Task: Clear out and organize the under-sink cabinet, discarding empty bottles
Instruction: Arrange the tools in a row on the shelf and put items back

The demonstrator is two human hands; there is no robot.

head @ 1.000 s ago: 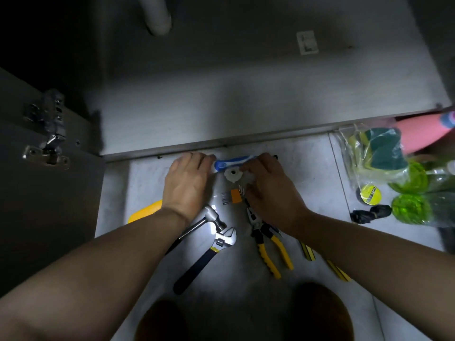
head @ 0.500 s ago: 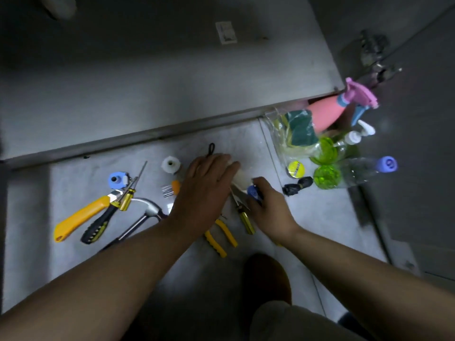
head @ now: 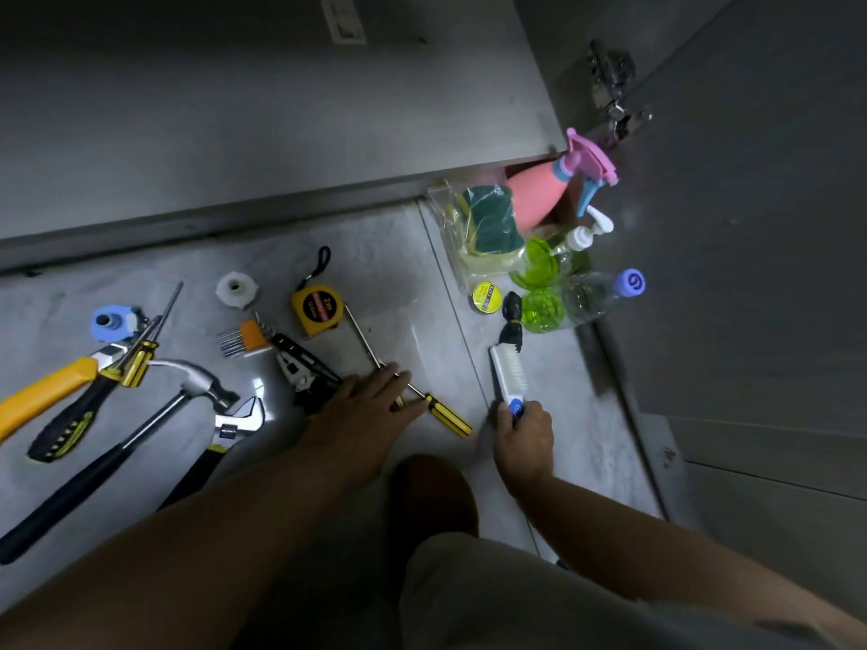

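Plastic bag (head: 462,274) holds green sponges (head: 492,218); pink bottle (head: 535,194) adjacent.

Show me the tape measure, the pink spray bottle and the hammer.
tape measure (head: 315,309), head view, on its yellow case.
pink spray bottle (head: 535,193), head view, on its pink body.
hammer (head: 202,382), head view, on its metal head.

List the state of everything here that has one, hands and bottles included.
Left hand, open, fingers straight over the yellow screwdriver.
Right hand, gripping the brush by its handle.
Clear bottle, lying on its side, purple cap on.
Pink spray bottle, trigger head attached.
Tape measure, retracted.
Wrench, jaws open.
Cabinet door, open.
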